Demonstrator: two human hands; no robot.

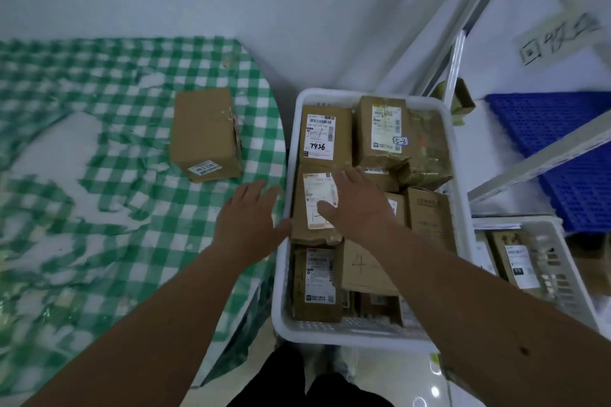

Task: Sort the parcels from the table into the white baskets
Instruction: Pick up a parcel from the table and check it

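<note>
One brown cardboard parcel (205, 134) lies on the green-checked table (82, 158), label at its near edge. A white basket (284, 291) beside the table holds several labelled brown parcels. My right hand (358, 205) hovers flat, fingers straight, over a parcel with a white label (314, 208) in the basket's middle row; whether it touches is unclear. My left hand (248, 218) is spread over the table's right edge, its thumb near that parcel's left side, holding nothing.
A second white basket (558, 271) with parcels stands lower right. A white metal shelf frame (535, 155) and a blue slatted pallet (568, 149) are at right. The wall is close behind. My dark trousers show at the bottom.
</note>
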